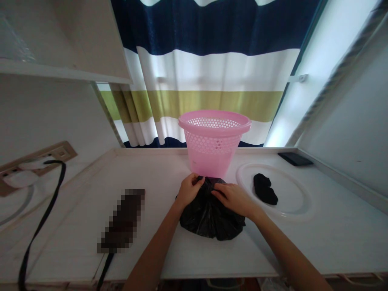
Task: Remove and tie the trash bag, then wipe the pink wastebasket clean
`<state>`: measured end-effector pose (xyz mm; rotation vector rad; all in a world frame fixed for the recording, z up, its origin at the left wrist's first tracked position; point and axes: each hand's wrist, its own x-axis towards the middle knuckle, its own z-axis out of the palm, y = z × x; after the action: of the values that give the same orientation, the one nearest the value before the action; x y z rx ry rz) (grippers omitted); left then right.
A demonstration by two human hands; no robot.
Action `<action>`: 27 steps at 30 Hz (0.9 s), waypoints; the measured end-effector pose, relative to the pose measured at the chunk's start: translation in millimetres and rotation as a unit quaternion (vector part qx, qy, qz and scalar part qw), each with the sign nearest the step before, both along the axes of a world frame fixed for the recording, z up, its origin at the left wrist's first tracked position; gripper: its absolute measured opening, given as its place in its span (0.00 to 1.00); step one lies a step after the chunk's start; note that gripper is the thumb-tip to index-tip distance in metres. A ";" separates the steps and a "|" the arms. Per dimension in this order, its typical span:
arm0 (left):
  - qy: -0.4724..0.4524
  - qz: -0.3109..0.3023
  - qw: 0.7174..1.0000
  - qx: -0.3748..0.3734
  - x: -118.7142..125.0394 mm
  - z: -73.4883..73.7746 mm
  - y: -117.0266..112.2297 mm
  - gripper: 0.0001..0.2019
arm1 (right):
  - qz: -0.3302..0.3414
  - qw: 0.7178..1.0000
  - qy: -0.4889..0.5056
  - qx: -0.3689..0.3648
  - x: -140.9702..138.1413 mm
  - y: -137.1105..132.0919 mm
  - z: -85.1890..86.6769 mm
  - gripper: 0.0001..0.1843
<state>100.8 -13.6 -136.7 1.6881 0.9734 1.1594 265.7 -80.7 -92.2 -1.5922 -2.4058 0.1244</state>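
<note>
A crumpled black plastic bag lies on the white table, just in front of a pink perforated basket. My left hand pinches the bag's top edge at its far left, fingers curled closed on the plastic. My right hand rests on the bag's upper right side, fingers bent and pressing into the plastic. The basket stands upright right behind both hands.
A white round plate to the right carries a small black crumpled piece. A dark flat device lies at the back right. A blurred dark object and a black strap lie at left, near a wall socket.
</note>
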 end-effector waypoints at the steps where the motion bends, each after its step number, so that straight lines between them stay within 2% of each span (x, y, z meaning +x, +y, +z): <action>1: 0.004 -0.008 1.000 -0.004 -1.3 0.3 0.6 0.10 | -0.001 1.000 0.011 -0.005 3.0 -0.1 -0.2 0.14; 3: 0.010 -0.030 0.999 -0.011 -4.7 2.5 1.4 0.10 | 0.005 0.999 0.050 -0.021 11.1 -0.6 -1.8 0.15; 5: 0.030 -0.066 0.997 -0.009 -8.7 6.1 1.5 0.10 | 0.016 0.990 0.117 -0.073 21.9 -0.7 -4.8 0.17; 8: 0.073 -0.107 0.991 0.017 -13.8 10.8 0.5 0.10 | 0.016 0.955 0.236 -0.179 38.6 0.4 -9.5 0.19; 10: 0.092 -0.109 0.989 0.034 -15.4 12.3 -0.6 0.09 | -0.003 0.944 0.268 -0.192 45.5 0.1 -10.7 0.20; 14: 0.114 -0.116 0.985 0.060 -15.3 14.2 -3.3 0.09 | -0.085 0.966 0.221 -0.102 43.1 -11.4 -4.1 0.23; 18: 0.140 -0.128 0.979 0.079 -14.7 17.2 -5.0 0.10 | -0.178 0.978 0.105 -0.026 21.8 -37.9 5.9 0.25; 20: 0.139 -0.128 0.979 0.080 -15.1 18.1 -5.2 0.09 | -0.209 0.977 0.047 0.020 8.3 -51.1 6.1 0.30; 23: 0.134 -0.130 0.980 0.074 -16.5 18.5 -4.9 0.09 | -0.209 0.975 -0.026 0.074 -6.8 -63.4 -1.7 0.36; 27: 0.135 -0.134 0.979 0.074 -18.2 19.4 -3.9 0.10 | -0.158 0.979 -0.095 0.086 -9.9 -66.0 -15.9 0.29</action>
<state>82.6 -17.4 -117.4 2.0639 0.8035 0.8566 255.8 -146.7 -108.1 -1.9506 -2.1837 -0.2990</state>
